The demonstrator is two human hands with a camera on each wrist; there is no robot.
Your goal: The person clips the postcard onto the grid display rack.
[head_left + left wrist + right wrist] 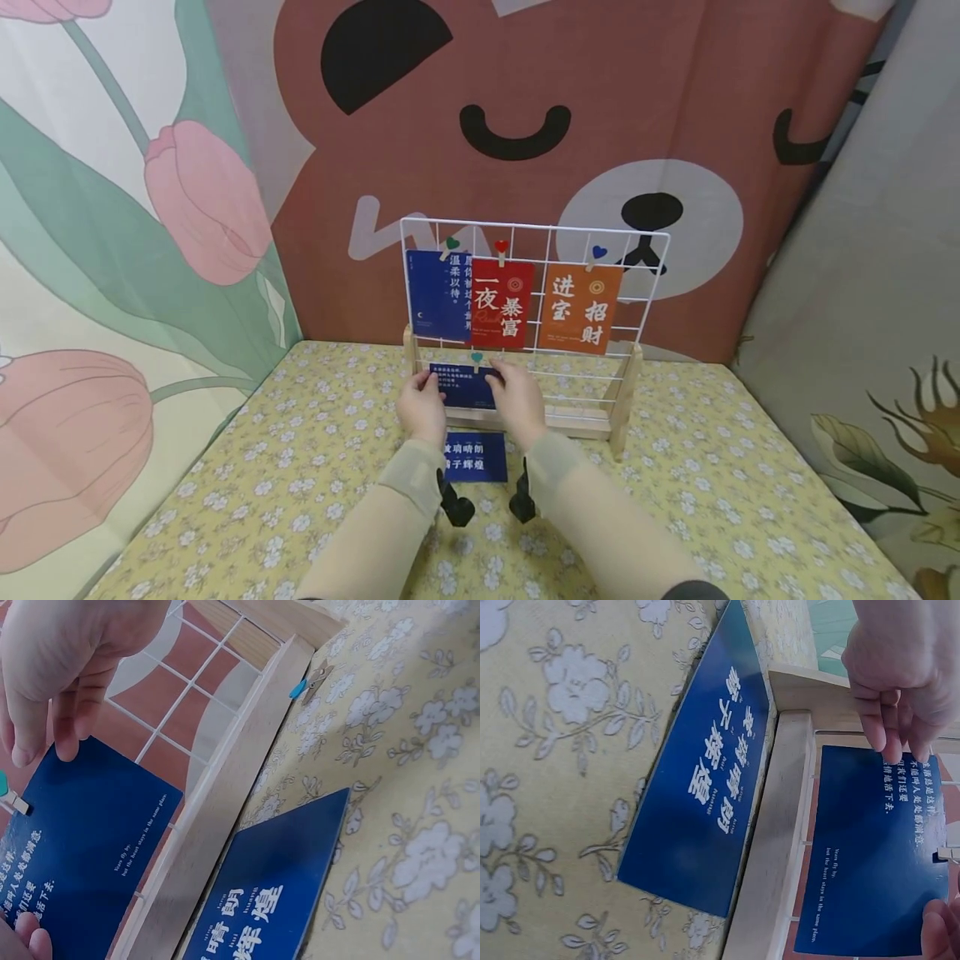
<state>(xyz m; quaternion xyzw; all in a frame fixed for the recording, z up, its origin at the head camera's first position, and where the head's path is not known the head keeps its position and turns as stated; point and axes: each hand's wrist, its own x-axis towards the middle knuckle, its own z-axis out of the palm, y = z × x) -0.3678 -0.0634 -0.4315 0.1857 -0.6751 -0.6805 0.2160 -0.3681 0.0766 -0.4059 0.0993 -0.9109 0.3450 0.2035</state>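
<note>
A dark blue card [463, 390] with white writing hangs low on a white wire grid [550, 242], under a small clothespin [476, 360] with a teal heart at its top edge. My left hand [422, 408] pinches the card's left side. On the opposite side, the right hand [519, 402] holds its upper right part between thumb and fingers. Close up in the left wrist view, the clothespin [16, 801] sits on the card's [97, 825] top edge. Another blue card [477, 457] lies on the table below, between the wrists.
Higher on the grid hang a blue card [437, 296], a red card [504, 312] and an orange card [581, 312] under heart clothespins. A wooden stand [621, 400] holds the grid. One loose clothespin [319, 681] lies on the flowered tablecloth [712, 500]. Printed cloth hangs behind and beside.
</note>
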